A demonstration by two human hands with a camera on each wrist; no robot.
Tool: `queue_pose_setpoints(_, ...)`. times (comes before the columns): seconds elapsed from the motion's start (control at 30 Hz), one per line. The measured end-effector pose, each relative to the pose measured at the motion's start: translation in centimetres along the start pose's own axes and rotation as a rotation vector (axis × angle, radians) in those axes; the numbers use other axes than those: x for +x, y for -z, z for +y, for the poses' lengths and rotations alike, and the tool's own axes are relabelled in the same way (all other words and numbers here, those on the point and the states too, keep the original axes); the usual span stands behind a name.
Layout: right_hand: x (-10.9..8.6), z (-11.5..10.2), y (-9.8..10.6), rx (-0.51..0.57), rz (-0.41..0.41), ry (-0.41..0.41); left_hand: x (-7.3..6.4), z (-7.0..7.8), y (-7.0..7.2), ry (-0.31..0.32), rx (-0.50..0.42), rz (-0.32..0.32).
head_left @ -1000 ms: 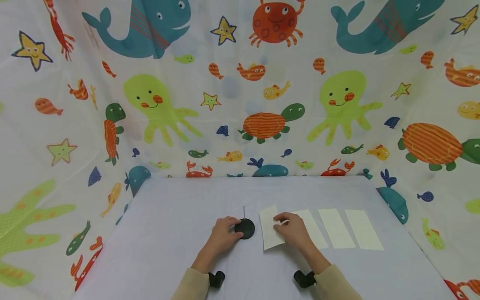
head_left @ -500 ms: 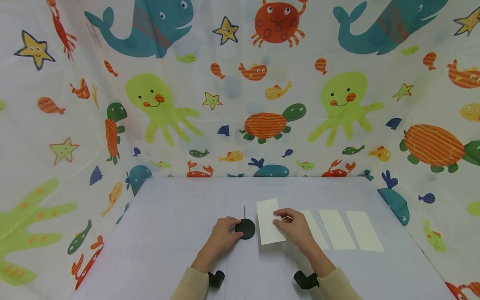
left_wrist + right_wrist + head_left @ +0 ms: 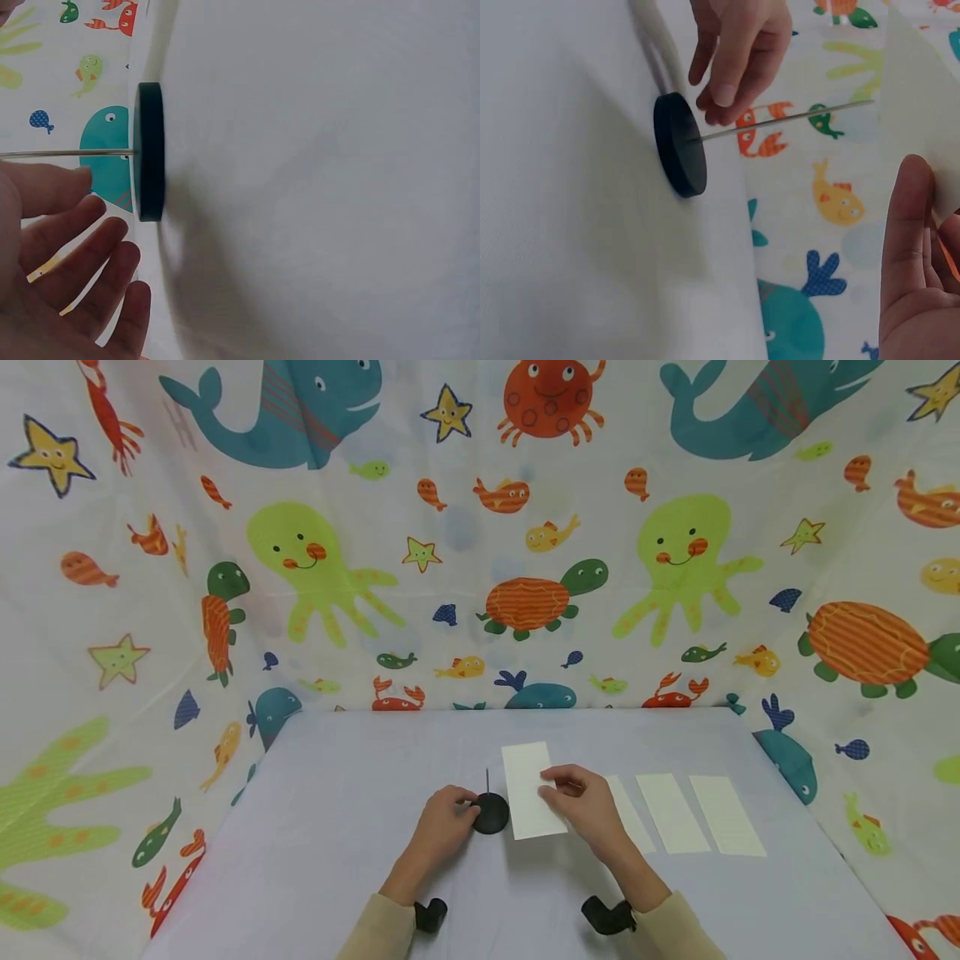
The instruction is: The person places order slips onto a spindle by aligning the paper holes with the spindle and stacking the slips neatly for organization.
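Observation:
A receipt spike (image 3: 491, 814), a black round base with a thin upright metal rod, stands on the white cloth in the middle. My left hand (image 3: 444, 820) hovers at its left with relaxed fingers; in the left wrist view, the fingers (image 3: 120, 279) lie apart from the base (image 3: 152, 150). My right hand (image 3: 583, 800) pinches a pale paper slip (image 3: 528, 789) by its right edge, raised off the table just right of the spike. In the right wrist view the slip (image 3: 915, 97) is close to the rod's tip (image 3: 866, 103).
Three more paper slips lie in a row on the right: one partly behind the right hand (image 3: 628, 814), a middle slip (image 3: 672, 814) and a far-right slip (image 3: 727, 814). A curtain with sea animals (image 3: 450, 585) hangs behind the table (image 3: 315, 827).
My right hand has lifted the paper slip off the table and carried it slightly left and up, nearer the spike. My left hand has stayed beside the base.

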State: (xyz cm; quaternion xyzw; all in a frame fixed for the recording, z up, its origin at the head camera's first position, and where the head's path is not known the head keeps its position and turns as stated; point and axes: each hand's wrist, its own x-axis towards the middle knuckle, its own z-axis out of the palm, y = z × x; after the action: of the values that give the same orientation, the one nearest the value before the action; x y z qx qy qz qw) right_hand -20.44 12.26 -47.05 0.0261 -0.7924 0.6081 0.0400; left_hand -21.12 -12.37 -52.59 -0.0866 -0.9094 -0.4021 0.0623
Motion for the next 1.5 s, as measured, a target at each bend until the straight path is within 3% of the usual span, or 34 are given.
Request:
queue_pose_setpoints(0.3, -0.3, -0.7, -0.7, 0.069, -0.019, 0.03, 0.7, 1.6, 0.9, 0.012, -0.082, 0.101)
queue_pose_setpoints(0.53, -0.7, -1.1, -1.5, 0.096, -0.039, 0.027, 1.3, 3.3, 1.7, 0.036, -0.204, 0.171)
queue_pose_setpoints(0.9, -0.5, -1.1, -2.6, 0.099, -0.058, 0.022, 2.9, 5.3, 3.0, 0.165, -0.425, 0.139)
queue_pose_setpoints(1.3, 0.4, -1.4, -3.8, 0.075, -0.035, 0.024, 5.2, 5.0, 3.2, 0.258, -0.432, 0.111)
queue_pose_setpoints(1.5, 0.7, -1.8, -4.0, 0.091, -0.046, -0.008, 5.9, 4.9, 3.3, 0.264, -0.408, 0.098)
